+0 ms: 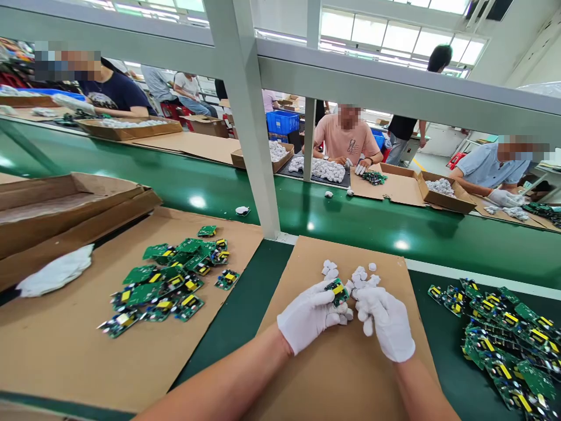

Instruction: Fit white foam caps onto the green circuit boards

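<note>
Palm-down, left hand (309, 316) fingers clamp a circuit board (337, 290); right hand (385, 321) curls shut beside it.

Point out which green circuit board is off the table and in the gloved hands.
The single circuit board pinched in the left hand, beside the right hand. All the others lie loose in the left pile and right pile.

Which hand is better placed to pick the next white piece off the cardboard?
Right, probably. The right hand lies beside the white pieces, fingers apparently free; the left hand already holds a green circuit board.
</note>
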